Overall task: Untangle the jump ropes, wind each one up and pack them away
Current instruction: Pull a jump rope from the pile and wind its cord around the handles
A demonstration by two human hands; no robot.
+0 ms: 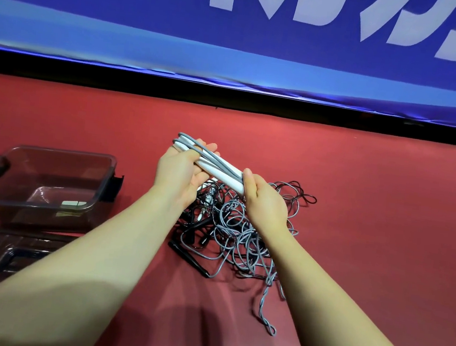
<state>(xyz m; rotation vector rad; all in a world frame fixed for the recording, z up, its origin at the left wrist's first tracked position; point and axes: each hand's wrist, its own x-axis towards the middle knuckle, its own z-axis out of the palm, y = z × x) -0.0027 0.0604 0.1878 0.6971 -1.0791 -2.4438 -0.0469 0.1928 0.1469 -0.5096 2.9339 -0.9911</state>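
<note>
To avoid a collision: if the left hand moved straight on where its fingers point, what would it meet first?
Probably nothing near: beyond the left hand lies red floor, then the blue banner wall; depth is unclear.

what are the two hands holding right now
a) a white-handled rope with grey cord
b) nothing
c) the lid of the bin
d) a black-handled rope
A: the left hand and the right hand both grip the white-handled jump rope, its grey cord looped along the handles, above the tangled pile on the red floor.
</note>
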